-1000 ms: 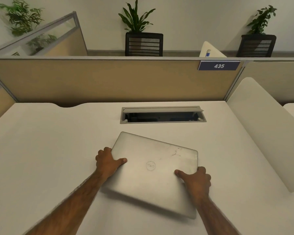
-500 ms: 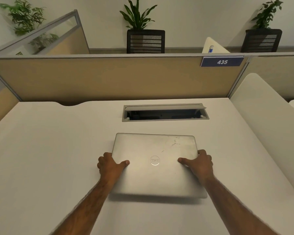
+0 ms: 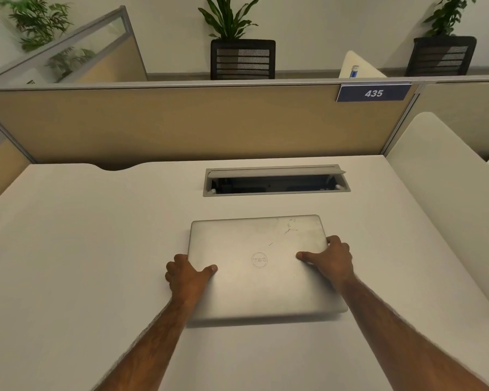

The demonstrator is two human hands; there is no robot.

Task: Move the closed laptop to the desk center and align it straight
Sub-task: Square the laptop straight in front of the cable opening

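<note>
From the head view, the closed silver metal laptop had turned from its skewed lie of a second earlier to sit square on the white bench, its long axis running left to right, parallel to the grey cable hatch just beyond it. The left hand gripped its left edge, the right hand its right edge, thumbs on the lid. The lid's round Dell logo read upside down; a blue plate said 435.
</note>
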